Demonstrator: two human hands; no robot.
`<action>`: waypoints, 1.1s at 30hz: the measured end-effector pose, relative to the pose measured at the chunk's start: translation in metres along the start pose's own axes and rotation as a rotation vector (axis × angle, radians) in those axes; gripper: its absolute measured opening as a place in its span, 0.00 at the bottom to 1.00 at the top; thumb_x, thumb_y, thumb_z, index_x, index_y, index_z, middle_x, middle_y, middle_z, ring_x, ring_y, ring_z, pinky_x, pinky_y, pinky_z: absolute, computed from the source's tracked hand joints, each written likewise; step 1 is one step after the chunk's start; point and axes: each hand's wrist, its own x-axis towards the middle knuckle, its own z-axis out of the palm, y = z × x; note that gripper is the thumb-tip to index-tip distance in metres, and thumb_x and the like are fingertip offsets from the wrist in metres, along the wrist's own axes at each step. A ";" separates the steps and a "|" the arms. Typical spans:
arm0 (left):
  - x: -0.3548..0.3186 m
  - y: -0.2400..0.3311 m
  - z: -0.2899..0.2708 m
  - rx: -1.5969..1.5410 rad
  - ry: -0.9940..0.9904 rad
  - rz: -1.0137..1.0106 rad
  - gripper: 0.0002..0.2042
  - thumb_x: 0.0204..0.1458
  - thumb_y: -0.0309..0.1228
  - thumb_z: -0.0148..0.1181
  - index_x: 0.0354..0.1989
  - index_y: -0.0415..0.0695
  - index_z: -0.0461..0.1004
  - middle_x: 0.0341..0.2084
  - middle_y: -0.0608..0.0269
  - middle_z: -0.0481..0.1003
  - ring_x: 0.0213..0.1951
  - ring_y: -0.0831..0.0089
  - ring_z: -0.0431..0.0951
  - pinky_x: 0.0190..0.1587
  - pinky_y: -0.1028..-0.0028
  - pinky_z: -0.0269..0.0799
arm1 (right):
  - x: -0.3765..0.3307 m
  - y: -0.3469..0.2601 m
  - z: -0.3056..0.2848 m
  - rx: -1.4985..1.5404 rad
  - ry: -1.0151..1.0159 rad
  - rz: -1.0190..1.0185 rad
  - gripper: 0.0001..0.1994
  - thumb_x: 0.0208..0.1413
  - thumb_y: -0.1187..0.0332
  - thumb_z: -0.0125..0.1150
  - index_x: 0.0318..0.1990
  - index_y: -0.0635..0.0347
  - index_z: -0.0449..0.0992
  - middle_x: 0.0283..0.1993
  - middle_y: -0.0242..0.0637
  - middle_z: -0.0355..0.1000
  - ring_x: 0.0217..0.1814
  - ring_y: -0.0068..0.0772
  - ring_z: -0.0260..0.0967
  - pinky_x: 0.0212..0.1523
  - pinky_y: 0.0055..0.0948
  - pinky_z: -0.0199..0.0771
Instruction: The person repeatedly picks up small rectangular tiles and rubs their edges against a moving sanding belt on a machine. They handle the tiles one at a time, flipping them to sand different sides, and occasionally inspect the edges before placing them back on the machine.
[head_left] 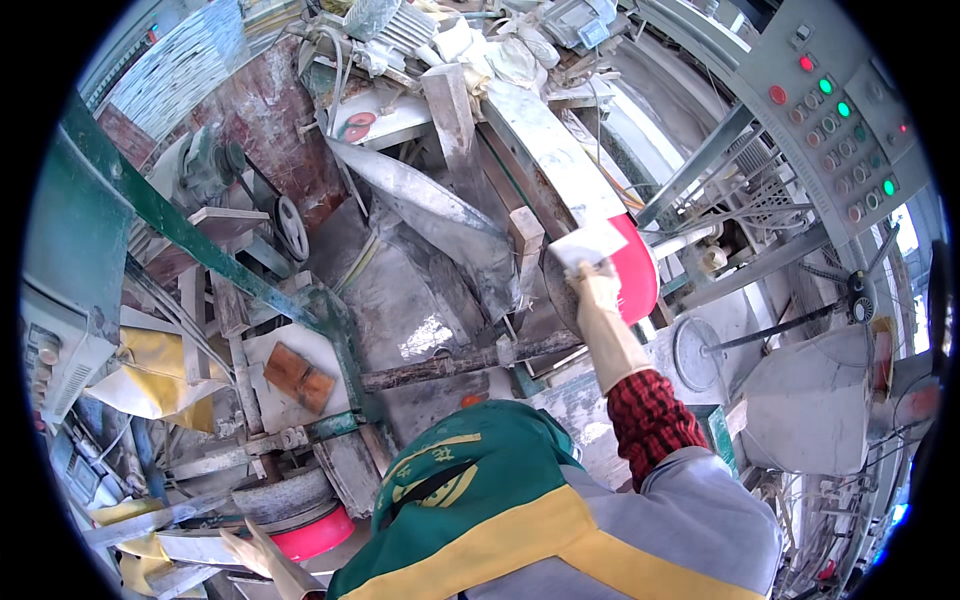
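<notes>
In a dusty workshop (400,290), the right hand (597,285) pinches a pale slab (588,245) crosswise at the red belt's (638,275) left edge, the left hand's (255,555) grip unclear.

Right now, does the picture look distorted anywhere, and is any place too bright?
Head view: black corners, edges bent near the rim; head view again: a glaring patch washes out part of the grey surface, and the white piece in the right hand shows little detail.

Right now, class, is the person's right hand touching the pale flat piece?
Touching. The head view shows the right hand gripping the pale flat piece by its near edge.
</notes>
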 end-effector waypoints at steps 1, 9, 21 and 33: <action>-0.001 -0.031 0.014 0.048 -0.019 -0.059 0.34 0.59 0.47 0.58 0.70 0.42 0.57 0.67 0.38 0.57 0.67 0.43 0.58 0.68 0.52 0.55 | 0.019 0.001 -0.007 0.069 0.171 0.013 0.26 0.55 0.78 0.57 0.63 0.66 0.62 0.46 0.50 0.73 0.37 0.38 0.78 0.34 0.29 0.82; 0.013 -0.121 0.080 0.114 -0.111 -0.116 0.37 0.61 0.56 0.49 0.71 0.43 0.55 0.68 0.39 0.53 0.67 0.42 0.56 0.67 0.51 0.56 | 0.096 -0.002 -0.016 -0.118 0.222 0.058 0.23 0.52 0.79 0.57 0.57 0.69 0.63 0.43 0.54 0.73 0.33 0.43 0.79 0.27 0.32 0.83; 0.006 -0.064 0.016 -0.004 0.061 -0.529 0.44 0.46 0.57 0.67 0.70 0.51 0.59 0.58 0.45 0.72 0.56 0.54 0.75 0.57 0.61 0.70 | 0.085 -0.021 -0.051 -0.799 -0.054 0.072 0.21 0.61 0.60 0.51 0.58 0.60 0.72 0.29 0.42 0.80 0.22 0.32 0.75 0.24 0.29 0.74; 0.054 -0.075 0.020 -0.078 -0.066 -0.401 0.43 0.47 0.63 0.61 0.65 0.43 0.64 0.54 0.39 0.73 0.55 0.49 0.75 0.56 0.57 0.71 | -0.096 0.078 0.007 -0.576 -0.724 0.172 0.23 0.61 0.66 0.54 0.63 0.64 0.69 0.31 0.37 0.79 0.28 0.22 0.71 0.32 0.23 0.74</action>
